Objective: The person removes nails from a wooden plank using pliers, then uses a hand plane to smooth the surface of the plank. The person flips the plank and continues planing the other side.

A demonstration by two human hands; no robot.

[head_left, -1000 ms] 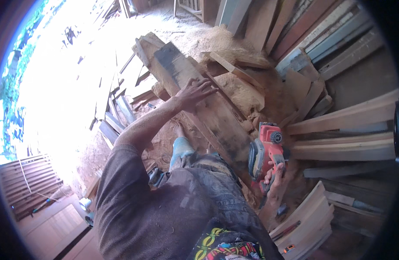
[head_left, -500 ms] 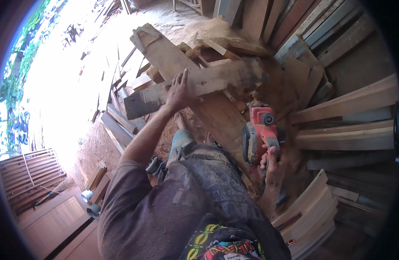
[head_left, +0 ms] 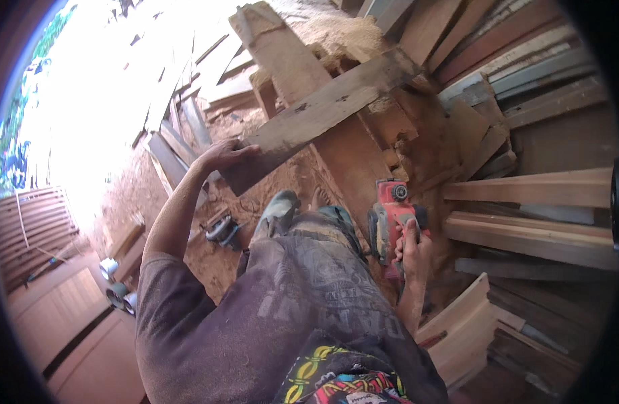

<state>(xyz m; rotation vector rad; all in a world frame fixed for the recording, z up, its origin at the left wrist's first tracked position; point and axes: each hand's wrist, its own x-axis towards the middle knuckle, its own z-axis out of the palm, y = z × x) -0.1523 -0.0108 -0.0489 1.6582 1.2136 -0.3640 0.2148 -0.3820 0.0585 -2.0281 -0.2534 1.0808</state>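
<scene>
A worn, flat wooden board [head_left: 330,111] lies slantwise across a wider plank [head_left: 282,54], its left end nearest me. My left hand [head_left: 229,155] grips that left end, the fingers bent over its edge. In my right hand [head_left: 414,249] is a red electric hand planer [head_left: 391,209], held by its rear handle with the fingers wrapped round. The planer is to the right of my legs, apart from the board. Its underside is hidden.
Sawdust is heaped at the far end of the plank. Timber boards [head_left: 531,236] are stacked along the right side. On the ground at left sits another power tool [head_left: 222,231]. Wooden panels [head_left: 60,303] and a slatted stack [head_left: 33,225] are at far left.
My left hand has slid from the board's upper face to its left end. The board has turned, its right end now pointing farther away. The planer has shifted slightly left.
</scene>
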